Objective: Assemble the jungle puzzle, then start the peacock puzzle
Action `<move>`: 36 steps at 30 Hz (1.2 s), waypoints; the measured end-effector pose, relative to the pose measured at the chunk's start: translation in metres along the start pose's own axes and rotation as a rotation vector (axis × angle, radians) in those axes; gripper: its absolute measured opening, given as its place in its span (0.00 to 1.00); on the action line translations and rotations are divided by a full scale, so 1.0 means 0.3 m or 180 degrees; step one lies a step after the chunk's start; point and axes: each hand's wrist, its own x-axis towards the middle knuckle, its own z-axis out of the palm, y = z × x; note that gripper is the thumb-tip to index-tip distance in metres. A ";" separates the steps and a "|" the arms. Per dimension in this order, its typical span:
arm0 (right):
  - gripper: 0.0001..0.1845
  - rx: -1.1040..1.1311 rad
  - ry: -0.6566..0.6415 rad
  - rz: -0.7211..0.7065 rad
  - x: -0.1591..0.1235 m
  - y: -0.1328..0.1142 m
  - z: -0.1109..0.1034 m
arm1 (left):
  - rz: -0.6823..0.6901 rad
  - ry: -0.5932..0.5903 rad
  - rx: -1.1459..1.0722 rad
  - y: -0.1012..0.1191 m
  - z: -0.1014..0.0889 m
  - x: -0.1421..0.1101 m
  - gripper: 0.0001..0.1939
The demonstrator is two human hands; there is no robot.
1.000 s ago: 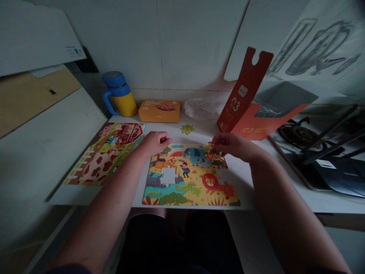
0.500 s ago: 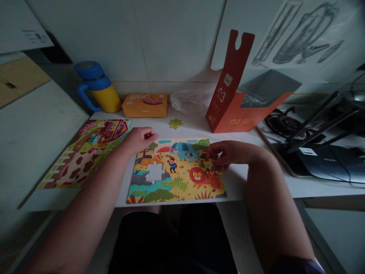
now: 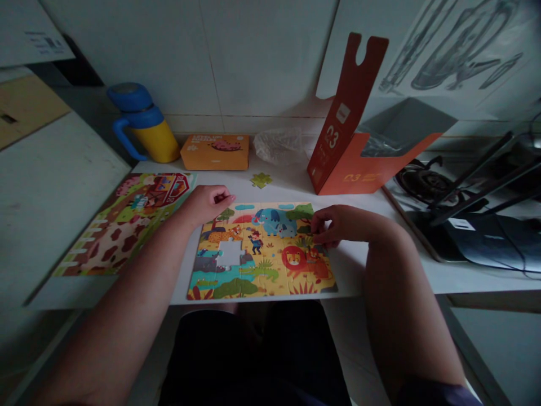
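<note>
A jigsaw puzzle of cartoon animals (image 3: pixel 270 270) lies flat near the table's front edge, with one gap left of its middle showing the white surface. At its upper left corner rests my left hand (image 3: pixel 208 204), fingers curled in and nothing visible in them. My right hand (image 3: pixel 338 224) is at the puzzle's right edge, fingers bent, thumb and forefinger apart, fingertips at the border pieces. Beyond the puzzle lies a loose green puzzle piece (image 3: pixel 261 180), apart from both hands.
A farm picture puzzle (image 3: pixel 122 237) lies to the left, partly behind my left forearm. Along the wall stand a blue and yellow flask (image 3: pixel 156 138), an orange box (image 3: pixel 216 155), a crumpled clear bag (image 3: pixel 281 148) and an open red-orange box (image 3: pixel 359 169). A stove (image 3: pixel 426 183) is at right.
My right hand has shifted slightly to the right, its fingertips drawing back toward the puzzle's edge. My left hand stays at the corner. The view has tilted slightly.
</note>
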 end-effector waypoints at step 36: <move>0.27 -0.0982 0.0585 -0.0510 0.040 -0.043 0.020 | -0.0054 0.0030 0.0112 0.008 0.008 -0.009 0.20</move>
